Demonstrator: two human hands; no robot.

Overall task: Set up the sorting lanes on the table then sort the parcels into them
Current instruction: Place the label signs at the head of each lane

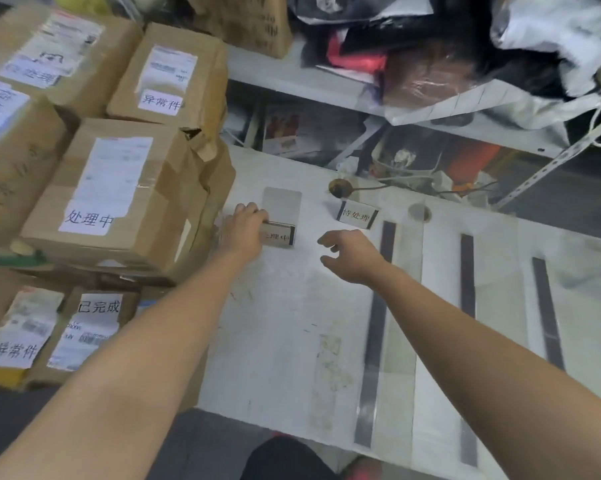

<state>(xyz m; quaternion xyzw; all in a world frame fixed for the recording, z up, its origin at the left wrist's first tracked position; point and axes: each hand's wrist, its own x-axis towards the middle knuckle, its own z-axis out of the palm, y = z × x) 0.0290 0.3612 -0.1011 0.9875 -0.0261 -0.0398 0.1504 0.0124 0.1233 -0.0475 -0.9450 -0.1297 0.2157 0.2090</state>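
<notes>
My left hand grips a small lane sign card with black Chinese characters, standing on the white table. A second sign card stands upright further right, near the back of the table. My right hand hovers between the two cards with its fingers loosely curled, holding nothing. Three dark divider strips run across the table: one below my right forearm, one to its right, one furthest right. Several labelled cardboard parcels are stacked at the left.
A pale grey rectangular patch lies behind the gripped card. A round brown cable port and a grey round one sit near the table's back edge. Shelves with bags and clutter rise behind. Parcels crowd the table's left edge.
</notes>
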